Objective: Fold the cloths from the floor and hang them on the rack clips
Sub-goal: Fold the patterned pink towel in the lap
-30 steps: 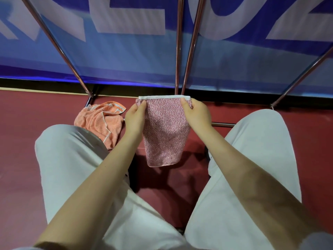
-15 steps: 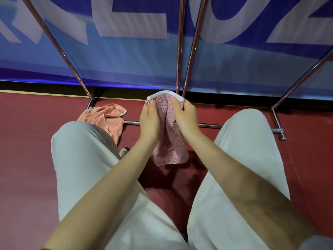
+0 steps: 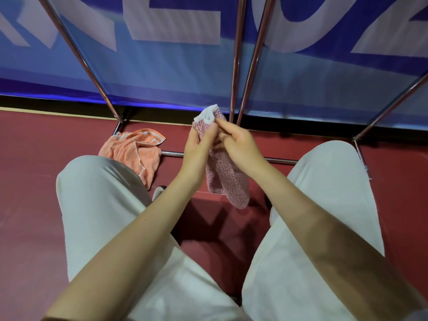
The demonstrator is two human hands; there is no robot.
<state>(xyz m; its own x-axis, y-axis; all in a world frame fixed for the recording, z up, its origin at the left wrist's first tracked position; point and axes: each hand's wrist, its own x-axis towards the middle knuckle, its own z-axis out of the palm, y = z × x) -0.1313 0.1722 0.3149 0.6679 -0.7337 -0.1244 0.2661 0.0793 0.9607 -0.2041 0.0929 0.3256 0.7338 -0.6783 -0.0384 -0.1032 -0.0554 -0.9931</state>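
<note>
two hands gather a pink cloth in front of a metal rack

we look down from head height at a seated or crouching person's own arms and knees. both bare forearms reach forward between two legs in pale trousers (image 3: 111, 223).

in the middle of the view, the pink cloth (image 3: 228, 181) hangs in the air, folded into a narrow strip. its white-trimmed top edge is bunched above the fingers, and its lower end dangles above the floor (image 3: 34, 177) without touching it.

the left hand (image 3: 199, 142) grips the cloth near the top, with its fingers curled round the fabric and the thumb pressed on the front. the right hand (image 3: 236, 142) meets it from the other side: its thumb and first fingers pinch the same upper part, just under the white trim. the two hands touch or nearly touch each other; we cannot tell which.

to the left, an orange cloth (image 3: 136, 154) lies crumpled on the dark red floor, just beside the left knee and partly hidden by it. one corner rests against the low bar of the rack (image 3: 237, 66).

the rack's shiny metal tubes rise behind the hands, two close together in the centre and others slanting out to each side. we cannot see any clips. behind the rack stands a blue banner (image 3: 162, 72) with large white letters.
</note>
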